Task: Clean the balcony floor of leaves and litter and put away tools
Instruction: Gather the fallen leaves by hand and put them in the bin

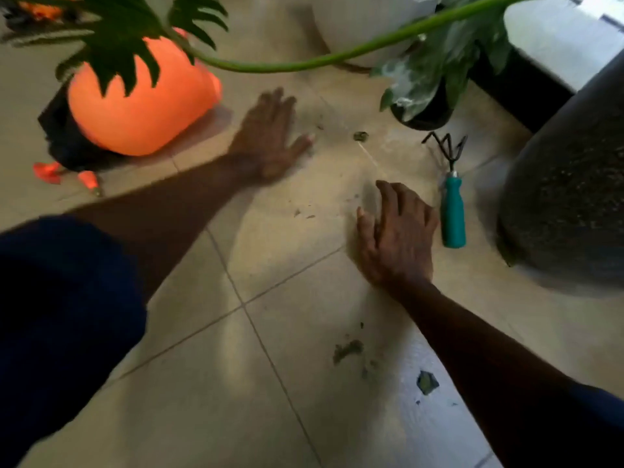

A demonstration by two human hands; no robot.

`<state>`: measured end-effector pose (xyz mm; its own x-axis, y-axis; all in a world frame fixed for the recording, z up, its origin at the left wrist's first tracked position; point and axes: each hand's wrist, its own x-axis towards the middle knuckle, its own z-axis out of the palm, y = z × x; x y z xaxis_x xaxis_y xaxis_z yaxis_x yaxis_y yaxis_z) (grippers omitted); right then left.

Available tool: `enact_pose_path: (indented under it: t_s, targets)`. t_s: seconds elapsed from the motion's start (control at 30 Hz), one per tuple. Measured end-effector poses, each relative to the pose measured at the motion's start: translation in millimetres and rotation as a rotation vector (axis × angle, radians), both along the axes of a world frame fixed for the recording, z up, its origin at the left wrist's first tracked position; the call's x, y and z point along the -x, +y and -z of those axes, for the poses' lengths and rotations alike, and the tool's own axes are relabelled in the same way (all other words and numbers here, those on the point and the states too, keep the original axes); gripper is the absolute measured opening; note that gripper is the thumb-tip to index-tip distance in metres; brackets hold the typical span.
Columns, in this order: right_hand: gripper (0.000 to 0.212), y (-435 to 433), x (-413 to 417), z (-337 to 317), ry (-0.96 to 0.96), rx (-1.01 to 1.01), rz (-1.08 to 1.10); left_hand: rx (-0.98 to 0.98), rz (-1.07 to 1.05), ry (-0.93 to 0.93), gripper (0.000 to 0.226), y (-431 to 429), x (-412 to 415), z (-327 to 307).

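Observation:
Both of my hands lie flat on the beige tiled floor (277, 265). My left hand (268, 136) is stretched forward, fingers straight, palm down beside the orange bag (141, 109). My right hand (395, 238) rests nearer to me, fingers spread, just left of a hand rake with a teal handle (453, 214) lying on the tiles. Small bits of leaf and dirt lie scattered: one piece (360, 136) between the hands and the rake's prongs, a smear (347, 350) and a leaf scrap (427, 382) close to my right forearm. Neither hand holds anything.
A large dark speckled pot (570, 197) stands at the right. A small black pot with a variegated plant (425, 109) and a white pot (364, 25) stand behind. A long green stem (304, 64) arches overhead. Orange-handled shears (67, 175) lie at the left.

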<state>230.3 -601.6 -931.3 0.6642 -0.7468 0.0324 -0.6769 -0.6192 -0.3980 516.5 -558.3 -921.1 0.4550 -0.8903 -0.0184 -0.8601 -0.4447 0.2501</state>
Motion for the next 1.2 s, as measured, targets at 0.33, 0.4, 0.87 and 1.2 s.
enact_pose_path:
  t_s: [0.33, 0.4, 0.87, 1.2]
  targets:
    - [0.058, 0, 0, 5, -0.066, 0.118, 0.200, -0.103, 0.654, -0.015, 0.080, -19, 64, 8]
    - [0.056, 1, 0, 5, -0.096, 0.136, 0.225, -0.085, 0.862, 0.072, 0.074, -3, 83, 7]
    - [0.058, -4, 1, 7, -0.113, 0.252, 0.539, -0.113, 0.942, -0.122, 0.067, -77, 131, 6]
    - [0.059, -10, -1, 10, -0.123, 0.216, 0.822, -0.128, 0.290, 0.005, 0.091, 49, 60, 5]
